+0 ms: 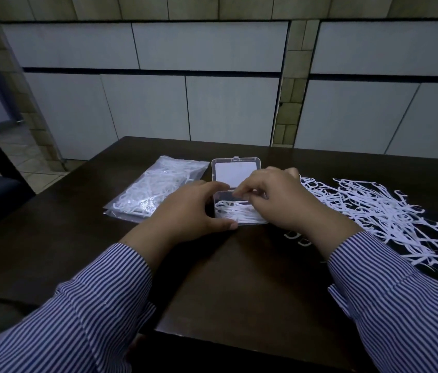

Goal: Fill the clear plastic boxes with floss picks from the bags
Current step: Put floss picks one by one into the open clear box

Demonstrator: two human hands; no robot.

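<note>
Two sealed bags (pixel 151 191) of floss picks sit stacked left of the open clear box (pixel 235 184), lid back, base partly filled with picks. Left hand (pixel 185 208) grips the box's left edge; right hand (pixel 279 197) pinches picks (pixel 235 212) over the base. Loose pile (pixel 379 214) spreads right to the table (pixel 239 278) edge

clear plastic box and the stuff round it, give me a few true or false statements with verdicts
1. The clear plastic box has its lid open. True.
2. Loose white floss picks are spread right of the box. True.
3. The sealed clear bag of floss picks lies right of the box. False: it lies left of it.
4. The box is empty. False: white picks lie in its base.
5. The left hand holds the box's left side while the right hand is over it. True.
</note>
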